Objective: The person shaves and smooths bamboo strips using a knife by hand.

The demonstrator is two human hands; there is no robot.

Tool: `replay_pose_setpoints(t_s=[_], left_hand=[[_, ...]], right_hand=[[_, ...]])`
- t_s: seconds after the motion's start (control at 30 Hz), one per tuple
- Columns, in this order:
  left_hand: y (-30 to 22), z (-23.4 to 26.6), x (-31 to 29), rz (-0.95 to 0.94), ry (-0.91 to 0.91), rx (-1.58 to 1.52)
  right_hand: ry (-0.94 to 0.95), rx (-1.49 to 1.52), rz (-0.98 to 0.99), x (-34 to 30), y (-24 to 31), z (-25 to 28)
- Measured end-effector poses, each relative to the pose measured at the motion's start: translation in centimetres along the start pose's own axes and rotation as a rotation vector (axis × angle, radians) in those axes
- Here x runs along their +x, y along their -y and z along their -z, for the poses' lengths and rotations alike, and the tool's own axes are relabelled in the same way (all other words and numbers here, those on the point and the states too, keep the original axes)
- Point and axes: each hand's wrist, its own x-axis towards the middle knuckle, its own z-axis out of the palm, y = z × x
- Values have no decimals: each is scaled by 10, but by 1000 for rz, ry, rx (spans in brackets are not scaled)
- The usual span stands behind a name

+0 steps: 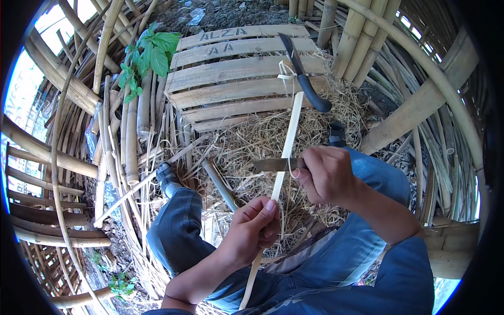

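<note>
A long pale bamboo strip (290,131) slants up and away from my lap, over a heap of shavings. My left hand (256,224) is closed round its lower part, thumb on top. In my right hand (325,176) is a knife (271,165), its handle hidden by the fingers. The dark blade lies across the strip, pointing left, and a thin curl of shaving hangs beside my right fingers. Beyond the strip's far end, a machete (297,63) with a black curved handle rests on a slatted wooden crate (220,70).
Curly bamboo shavings (239,144) cover the ground between my legs. A short bamboo piece (219,185) lies near my left knee. Bamboo poles (131,136) and a leafy green plant (152,52) stand at the left. More poles and bundled strips (436,136) line the right side.
</note>
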Motion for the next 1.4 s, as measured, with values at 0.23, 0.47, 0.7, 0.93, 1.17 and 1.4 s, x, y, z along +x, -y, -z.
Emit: replay_pose_setpoints(t_s=[0.23, 0.47, 0.7, 0.93, 1.17, 1.4], left_hand=[[2, 2, -8, -19, 9, -3], [3, 1, -9, 17, -29, 20], [17, 10, -15, 100, 84, -15], [2, 17, -10, 119, 64, 80], [-2, 1, -2, 118, 22, 212], [15, 3, 1, -127, -169, 567]], right_hand=[[-40, -312, 115, 4, -19, 4], [-83, -428, 78, 10, -44, 20], [-262, -395, -837, 9, -119, 73], [77, 262, -567, 2, -10, 21], [112, 83, -69, -3, 21, -5], [132, 113, 10, -6, 16, -16]])
